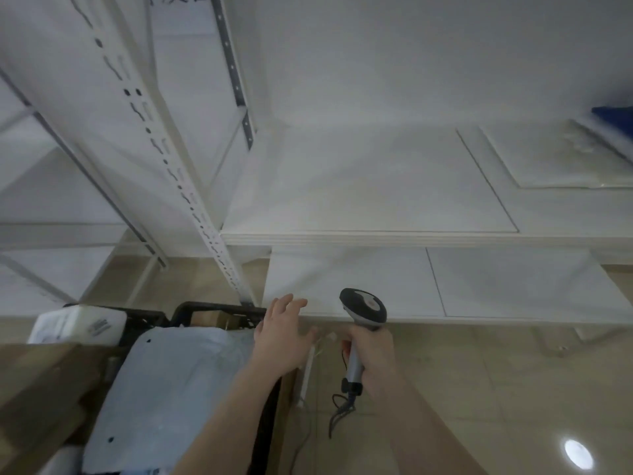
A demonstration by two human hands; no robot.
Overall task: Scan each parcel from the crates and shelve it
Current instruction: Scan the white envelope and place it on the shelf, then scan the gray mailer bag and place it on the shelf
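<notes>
Parcels [164, 382] wait unscanned in the crate [219, 311] beside the shelf [376, 186]; right hand [375, 358] grips the scanner [364, 311], left hand [282, 332] is empty with fingers spread

**Surfaces and finishes**

Shelf upright [178, 180]: white painted metal, perforated, matt. Shelf boards [376, 186]: smooth white, matt. Scanner [364, 310]: grey and dark plastic, slight sheen. Crate [219, 311]: black plastic. Mailer bag [171, 382]: pale, smooth plastic film, wrinkled. Cardboard box [41, 382]: brown, matt. Floor tiles [513, 389]: beige, glossy, reflecting a light.
</notes>
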